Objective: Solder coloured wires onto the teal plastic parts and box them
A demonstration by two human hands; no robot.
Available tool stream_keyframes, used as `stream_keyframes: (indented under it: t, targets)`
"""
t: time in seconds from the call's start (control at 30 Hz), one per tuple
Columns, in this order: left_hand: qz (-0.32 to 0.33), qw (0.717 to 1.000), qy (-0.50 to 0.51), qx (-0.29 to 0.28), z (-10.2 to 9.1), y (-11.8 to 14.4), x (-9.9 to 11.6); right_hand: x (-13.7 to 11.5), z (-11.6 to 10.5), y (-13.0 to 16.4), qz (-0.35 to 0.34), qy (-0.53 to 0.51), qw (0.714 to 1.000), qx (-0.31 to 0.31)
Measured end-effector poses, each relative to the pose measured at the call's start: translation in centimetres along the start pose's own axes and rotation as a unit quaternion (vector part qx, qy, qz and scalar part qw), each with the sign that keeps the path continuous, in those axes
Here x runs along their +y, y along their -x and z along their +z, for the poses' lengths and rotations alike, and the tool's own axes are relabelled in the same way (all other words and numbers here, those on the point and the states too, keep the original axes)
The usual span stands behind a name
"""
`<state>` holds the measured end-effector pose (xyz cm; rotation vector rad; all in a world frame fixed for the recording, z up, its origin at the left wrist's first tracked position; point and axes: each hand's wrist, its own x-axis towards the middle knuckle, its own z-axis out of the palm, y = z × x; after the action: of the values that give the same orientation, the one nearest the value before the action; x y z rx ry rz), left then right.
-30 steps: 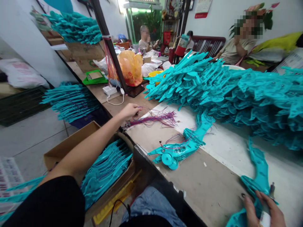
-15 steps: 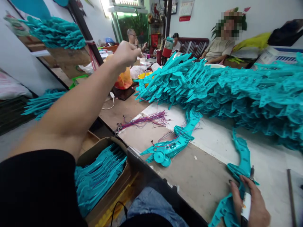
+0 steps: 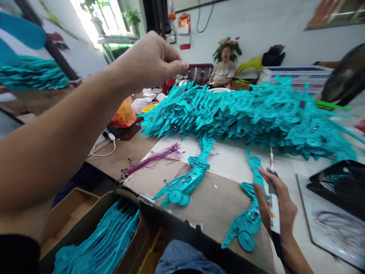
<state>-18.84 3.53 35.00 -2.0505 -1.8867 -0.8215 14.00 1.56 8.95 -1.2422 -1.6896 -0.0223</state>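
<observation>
Cardboard box (image 3: 97, 213) with turquoise parts (image 3: 99, 243) inside fills the lower left of the frame. At the lower right, my right hand (image 3: 286, 209) curls around a pen-shaped tool (image 3: 274, 213), metal tip upward, just beside a turquoise piece (image 3: 246, 224) on the table (image 3: 211, 205). Near the centre lies a similar piece (image 3: 186, 185); left of it, a wire bundle (image 3: 154, 156). Upper middle, my left hand (image 3: 154, 59) pinches a thin red wire (image 3: 186, 95) before the turquoise pile (image 3: 242, 110). Beyond sits a person (image 3: 224, 72).
</observation>
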Motion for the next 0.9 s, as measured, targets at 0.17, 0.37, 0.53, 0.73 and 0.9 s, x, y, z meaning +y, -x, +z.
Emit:
stream_keyframes:
  t: [0.17,0.37,0.53,0.73,0.9]
  targets:
    - [0.076,0.988,0.127,-0.036,1.8,2.1,6.2,-4.8,0.4,-6.1,-0.055,-0.272,0.961,0.01]
    - [0.066,0.932,0.351,-0.065,7.0,4.6,9.7,-5.8,-0.2,-3.1,0.129,-0.513,0.8,-0.282]
    - [-0.024,0.887,0.439,-0.142,12.1,7.6,7.8,-1.0,-5.7,1.0,0.253,-0.474,0.792,-0.291]
    - [-0.111,0.768,0.521,-0.355,19.3,15.9,6.6,4.8,-7.8,-2.1,0.154,-0.216,0.945,-0.193]
    - [-0.14,0.661,0.552,-0.49,24.0,21.6,7.3,7.1,-3.7,-5.1,0.061,-0.178,0.954,-0.232]
